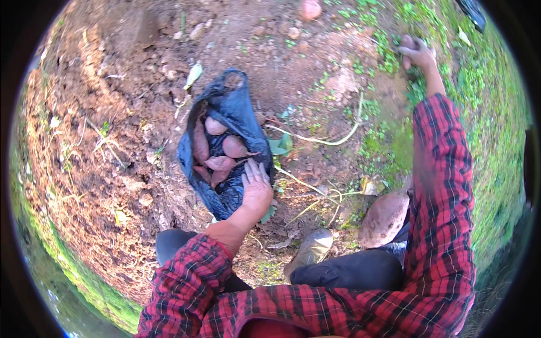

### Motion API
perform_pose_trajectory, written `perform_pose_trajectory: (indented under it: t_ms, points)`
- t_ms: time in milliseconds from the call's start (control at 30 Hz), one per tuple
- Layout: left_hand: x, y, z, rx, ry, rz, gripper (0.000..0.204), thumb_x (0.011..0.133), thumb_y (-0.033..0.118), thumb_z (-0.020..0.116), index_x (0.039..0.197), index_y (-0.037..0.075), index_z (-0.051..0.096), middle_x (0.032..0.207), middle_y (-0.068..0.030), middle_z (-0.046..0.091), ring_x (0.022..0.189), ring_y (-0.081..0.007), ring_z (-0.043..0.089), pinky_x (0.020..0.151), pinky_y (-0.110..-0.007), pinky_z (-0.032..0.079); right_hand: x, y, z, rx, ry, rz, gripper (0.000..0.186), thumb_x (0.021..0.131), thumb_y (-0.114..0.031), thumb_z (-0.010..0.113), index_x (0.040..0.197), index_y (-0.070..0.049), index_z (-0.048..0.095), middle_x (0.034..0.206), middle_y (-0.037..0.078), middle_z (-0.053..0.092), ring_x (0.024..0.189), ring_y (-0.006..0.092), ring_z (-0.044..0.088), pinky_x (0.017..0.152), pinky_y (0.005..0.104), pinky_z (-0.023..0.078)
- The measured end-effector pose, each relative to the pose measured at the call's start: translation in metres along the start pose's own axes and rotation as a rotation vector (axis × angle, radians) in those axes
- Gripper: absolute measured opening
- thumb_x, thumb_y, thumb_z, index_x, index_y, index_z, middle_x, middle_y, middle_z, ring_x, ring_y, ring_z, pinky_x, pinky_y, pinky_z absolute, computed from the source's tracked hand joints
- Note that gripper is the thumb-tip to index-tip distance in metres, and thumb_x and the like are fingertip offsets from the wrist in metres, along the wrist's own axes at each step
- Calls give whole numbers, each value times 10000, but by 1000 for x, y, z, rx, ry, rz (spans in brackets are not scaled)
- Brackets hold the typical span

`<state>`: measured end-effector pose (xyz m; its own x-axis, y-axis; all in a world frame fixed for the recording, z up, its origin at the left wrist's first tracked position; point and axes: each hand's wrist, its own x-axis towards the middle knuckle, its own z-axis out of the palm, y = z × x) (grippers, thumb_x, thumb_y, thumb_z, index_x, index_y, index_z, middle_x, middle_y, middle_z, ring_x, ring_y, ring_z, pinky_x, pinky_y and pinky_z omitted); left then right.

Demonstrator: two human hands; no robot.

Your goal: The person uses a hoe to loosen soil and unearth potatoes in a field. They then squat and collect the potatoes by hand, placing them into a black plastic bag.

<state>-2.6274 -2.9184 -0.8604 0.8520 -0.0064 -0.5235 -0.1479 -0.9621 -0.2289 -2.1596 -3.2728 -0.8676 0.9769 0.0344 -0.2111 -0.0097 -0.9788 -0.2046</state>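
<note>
A black plastic bag [228, 81] lies open on the soil, holding several pink sweet potatoes [234, 146]. My left hand [253, 188] lies against the bag's lower right inner side, fingers stretched out and slightly apart, just below the tubers. My right hand [418, 53] reaches far to the upper right, over weedy ground, with its fingers around what looks like a small sweet potato [407, 43]. A large, rough sweet potato [382, 221] lies at lower right beside my bent leg, inside of my right forearm.
Loose reddish soil [107, 180] with pale vine stems [329, 141] and leaves surrounds the bag. Green grass [490, 163] runs along the right. A pink tuber-like object [310, 9] lies at the top, and dark plastic [472, 12] at top right. My boot [313, 248] is below.
</note>
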Motion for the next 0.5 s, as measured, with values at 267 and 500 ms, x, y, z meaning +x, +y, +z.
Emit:
perform_pose_trajectory:
  t_ms: [267, 500]
  points:
    - [0, 3, 15, 28, 250, -79, 759, 754, 375, 564, 1266, -128, 316, 1308, -386, 219, 1214, -431, 313, 931, -466, 367, -141, -129, -35, 952, -116, -258, 715, 666, -399, 688, 1226, -15, 466, 1107, 125, 564, 1037, 205, 530, 900, 326, 385]
    - [5, -1, -13, -159, 12, 10, 513, 812, 142, 410, 1281, -61, 363, 1309, -343, 286, 1171, -499, 320, 899, -572, 335, -278, -299, 24, 1137, -772, -578, 661, 625, -443, 714, 1169, -122, 520, 1041, 91, 569, 1007, 220, 532, 917, 338, 382]
